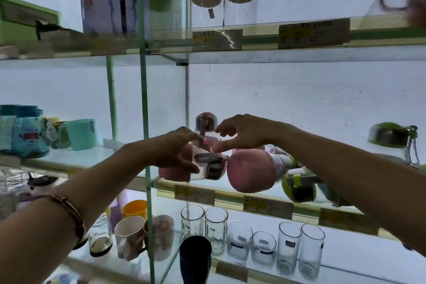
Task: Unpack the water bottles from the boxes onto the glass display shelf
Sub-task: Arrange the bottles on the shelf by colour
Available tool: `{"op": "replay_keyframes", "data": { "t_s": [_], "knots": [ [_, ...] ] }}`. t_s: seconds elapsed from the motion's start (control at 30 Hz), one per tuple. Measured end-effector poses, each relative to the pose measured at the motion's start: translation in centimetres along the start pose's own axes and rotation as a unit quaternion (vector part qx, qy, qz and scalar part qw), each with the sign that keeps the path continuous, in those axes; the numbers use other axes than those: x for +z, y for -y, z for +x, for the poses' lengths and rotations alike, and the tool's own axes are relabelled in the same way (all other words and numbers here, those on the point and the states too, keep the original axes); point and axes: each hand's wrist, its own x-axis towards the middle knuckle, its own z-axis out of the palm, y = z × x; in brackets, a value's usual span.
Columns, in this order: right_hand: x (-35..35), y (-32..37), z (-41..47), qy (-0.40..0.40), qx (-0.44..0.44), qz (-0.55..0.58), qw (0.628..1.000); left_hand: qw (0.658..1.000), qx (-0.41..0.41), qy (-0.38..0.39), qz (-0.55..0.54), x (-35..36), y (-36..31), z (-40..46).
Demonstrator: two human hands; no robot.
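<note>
Labels on the shelf-edge price tags (314, 33) are blurred, unreadable. Boxes not visible. Glass display shelf (232, 192), backlit white wall, drinking glasses (252, 244) on the tier below. Left hand (177, 151) grips a pink bottle (202, 168) lying on its side on the middle tier, lid end pointing right. Right hand (242, 132) hovers over it, fingers loosely spread, index touching. Second pink bottle (251, 172) lies alongside, base toward the camera.
</note>
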Motion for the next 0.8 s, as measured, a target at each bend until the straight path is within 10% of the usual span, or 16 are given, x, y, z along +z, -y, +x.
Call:
{"op": "replay_keyframes", "data": {
  "t_s": [0.33, 0.8],
  "knots": [
    [2.0, -0.3, 0.6, 0.043, 0.051, -0.024, 0.997, 0.984, -0.058, 0.062, 0.156, 2.1, 0.4, 1.5],
    [0.8, -1.7, 0.8, -0.056, 0.074, 0.073, 0.993, 0.982, -0.005, -0.181, 0.051, 2.3, 1.2, 0.7]
  ]
}}
